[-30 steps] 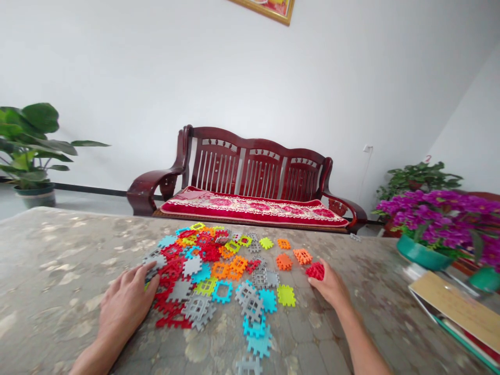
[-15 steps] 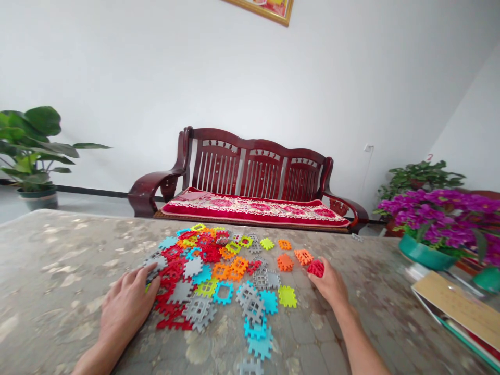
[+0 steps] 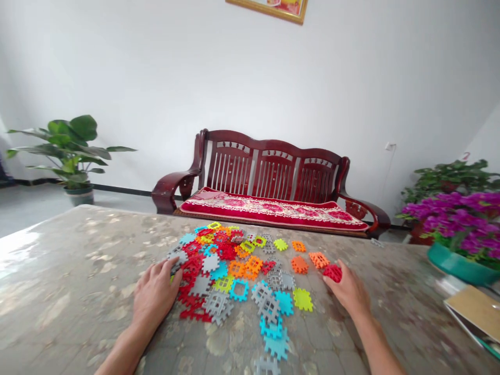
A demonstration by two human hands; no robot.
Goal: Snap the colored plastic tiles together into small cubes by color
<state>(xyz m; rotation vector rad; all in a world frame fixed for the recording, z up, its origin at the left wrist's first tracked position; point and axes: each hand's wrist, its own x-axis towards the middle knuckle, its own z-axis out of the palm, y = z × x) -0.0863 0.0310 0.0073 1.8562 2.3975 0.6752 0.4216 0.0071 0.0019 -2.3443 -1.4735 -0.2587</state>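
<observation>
A loose pile of notched interlocking plastic tiles lies in front of me, with red tiles (image 3: 193, 281), grey tiles (image 3: 216, 303), orange tiles (image 3: 237, 269) and blue tiles (image 3: 239, 289). My left hand (image 3: 157, 291) rests at the pile's left edge, thumb and fingers apart around a grey tile (image 3: 178, 257); a bit of yellow-green shows by the thumb. To the right of the pile, my right hand (image 3: 349, 292) has its thumb and index finger around a red tile (image 3: 332, 273) on the tabletop. Orange tiles (image 3: 299, 264) lie just left of it, and a yellow-green tile (image 3: 303, 299) sits nearer me.
A patterned cloth covers the table (image 3: 78, 271). On the right stand a teal pot (image 3: 455, 263) of purple flowers and a brown folder (image 3: 474, 310). Beyond the far edge is a wooden bench (image 3: 273, 177) with a red cover; a potted plant (image 3: 76, 161) stands left.
The view has swung left, so everything sits farther right in the picture. Both hands keep about the same places relative to the tiles.
</observation>
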